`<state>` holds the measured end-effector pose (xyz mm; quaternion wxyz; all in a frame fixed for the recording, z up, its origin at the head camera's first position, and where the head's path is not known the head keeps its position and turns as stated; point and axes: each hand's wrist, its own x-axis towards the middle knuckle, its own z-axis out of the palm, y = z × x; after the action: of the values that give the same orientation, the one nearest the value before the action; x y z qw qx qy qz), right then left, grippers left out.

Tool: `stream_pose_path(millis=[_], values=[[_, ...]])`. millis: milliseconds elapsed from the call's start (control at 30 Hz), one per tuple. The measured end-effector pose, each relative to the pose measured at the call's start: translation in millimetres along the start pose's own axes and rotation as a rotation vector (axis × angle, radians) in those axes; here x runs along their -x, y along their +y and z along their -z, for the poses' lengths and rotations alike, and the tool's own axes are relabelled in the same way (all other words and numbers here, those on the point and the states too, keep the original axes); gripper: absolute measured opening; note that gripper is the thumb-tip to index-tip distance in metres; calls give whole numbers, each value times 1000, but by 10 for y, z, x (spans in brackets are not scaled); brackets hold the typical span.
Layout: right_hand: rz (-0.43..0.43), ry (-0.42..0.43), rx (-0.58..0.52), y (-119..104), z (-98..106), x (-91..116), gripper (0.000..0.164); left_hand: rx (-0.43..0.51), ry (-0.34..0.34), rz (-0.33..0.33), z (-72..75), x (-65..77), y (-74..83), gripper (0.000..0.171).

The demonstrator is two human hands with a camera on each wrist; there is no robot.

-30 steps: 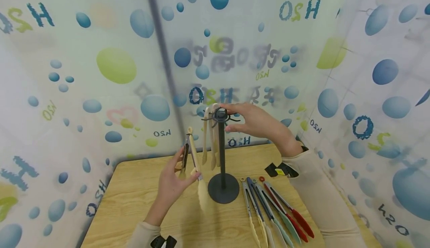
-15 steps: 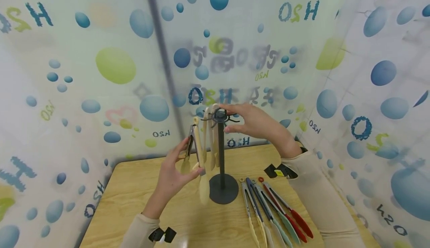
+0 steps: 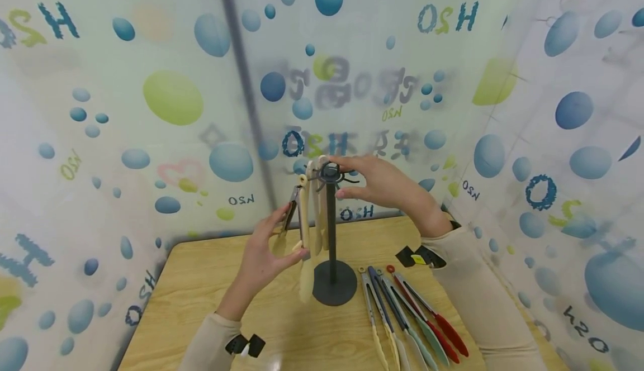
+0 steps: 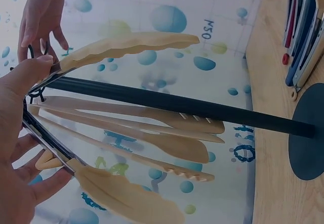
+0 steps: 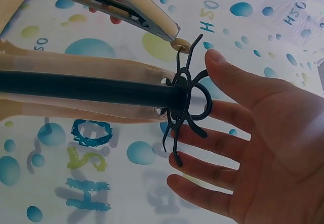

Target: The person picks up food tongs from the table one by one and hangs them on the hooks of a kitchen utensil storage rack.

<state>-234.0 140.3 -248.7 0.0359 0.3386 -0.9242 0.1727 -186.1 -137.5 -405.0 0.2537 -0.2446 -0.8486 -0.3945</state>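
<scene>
My left hand (image 3: 261, 256) grips beige-tipped tongs (image 3: 305, 220), thumb on one arm and fingers on the other, with the tongs' arms spread. Their beige end ring (image 5: 180, 45) overlaps a hook of the black utensil rack (image 3: 331, 226) in the right wrist view. Beside the rack's top my right hand (image 3: 384, 184) has its fingers extended and thumb apart, close around the hooks and top loop (image 5: 205, 102). Several beige utensils (image 4: 177, 147), among them a slotted turner (image 4: 200, 122), hang from the rack next to the held tongs.
On the wooden table (image 3: 201, 281), right of the rack's round base (image 3: 334, 295), several tongs lie side by side, including red-tipped tongs (image 3: 453, 334). A curtain (image 3: 176, 192) with blue and green bubble print stands behind the table and at its sides.
My left hand has brought the tongs up and to the right, so their ring is now near the rack's left hook. My right hand has stayed at the rack's top.
</scene>
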Motion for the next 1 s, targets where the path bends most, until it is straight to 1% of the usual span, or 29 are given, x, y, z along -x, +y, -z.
stream_pose_path(millis=[200,333,433,500,733,1000], values=[[5,5,4,13,-16,9,76,30,-25,-6,-61,-26,-29,101],[7,2,0,16,-30,9,74,57,-48,21,-99,-22,-30,101],[-2,-3,-10,12,-30,15,74,86,-71,57,-128,-19,-26,102],[-3,-1,-10,13,-30,22,74,99,-81,63,-156,-25,-27,102],[0,8,-5,29,-36,26,74,128,-101,38,-255,-74,-39,104],[-11,5,-6,39,-48,9,73,144,-103,46,-316,-104,-38,108]])
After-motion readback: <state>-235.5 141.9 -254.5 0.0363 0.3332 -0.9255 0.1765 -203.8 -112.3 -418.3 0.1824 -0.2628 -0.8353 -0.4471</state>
